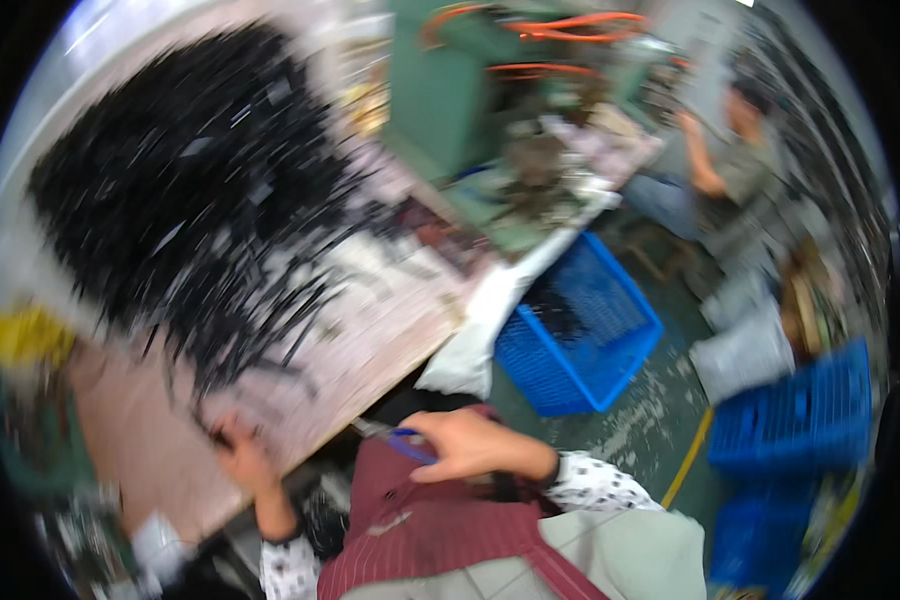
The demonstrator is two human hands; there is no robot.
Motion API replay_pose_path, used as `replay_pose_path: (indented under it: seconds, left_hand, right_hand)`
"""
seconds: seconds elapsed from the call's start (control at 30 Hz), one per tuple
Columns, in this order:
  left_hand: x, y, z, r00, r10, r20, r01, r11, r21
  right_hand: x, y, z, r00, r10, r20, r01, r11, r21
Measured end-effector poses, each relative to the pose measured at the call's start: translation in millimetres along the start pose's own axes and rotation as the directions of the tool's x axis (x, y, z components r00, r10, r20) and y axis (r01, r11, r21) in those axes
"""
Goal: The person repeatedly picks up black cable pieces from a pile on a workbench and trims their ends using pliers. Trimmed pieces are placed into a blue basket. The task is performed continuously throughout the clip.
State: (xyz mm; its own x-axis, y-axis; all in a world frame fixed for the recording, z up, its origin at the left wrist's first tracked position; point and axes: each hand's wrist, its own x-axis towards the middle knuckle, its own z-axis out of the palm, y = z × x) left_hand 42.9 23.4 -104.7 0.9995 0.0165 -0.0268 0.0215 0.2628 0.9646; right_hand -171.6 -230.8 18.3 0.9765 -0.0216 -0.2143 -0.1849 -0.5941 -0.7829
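The picture is smeared by motion. A big heap of thin black strips [200,170] covers much of the pinkish worktable [380,335], with loose strips spilling toward me. At the near end of these, my left hand [247,455] is over the tabletop, its fingertips beside a dark strip. Blur hides whether the fingers grip it. In front of my maroon apron [440,540], my right hand [470,443] is closed around a small blue-handled tool [410,446]. Its thin metal tip points left toward the table edge; its exact kind is blurred.
To the right of the table stands a blue plastic crate [580,340] with dark pieces inside. More blue crates [795,415] and white sacks [745,350] lie farther right. Another person [735,160] sits at the back right, near a green machine [440,90] with orange hoses.
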Motion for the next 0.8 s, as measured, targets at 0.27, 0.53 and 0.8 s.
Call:
replay_pose_path:
  seconds: [0.27,0.53,0.8]
  left_hand:
    - [-40.7,60.5,51.7,0.973,0.130,0.193,-0.134,0.991,0.009]
    - [-55.4,76.3,71.8,0.980,0.030,0.195,-0.026,0.999,-0.021]
    - [-51.7,73.9,69.1,0.998,-0.003,0.064,0.000,0.999,0.044]
  right_hand:
    - [29.2,11.4,31.8,0.964,-0.051,-0.261,0.020,0.993,-0.119]
    - [50.0,0.5,65.8,0.843,-0.389,-0.372,0.409,0.912,-0.027]
    - [38.1,15.0,76.2,0.900,-0.427,-0.092,0.416,0.902,-0.119]
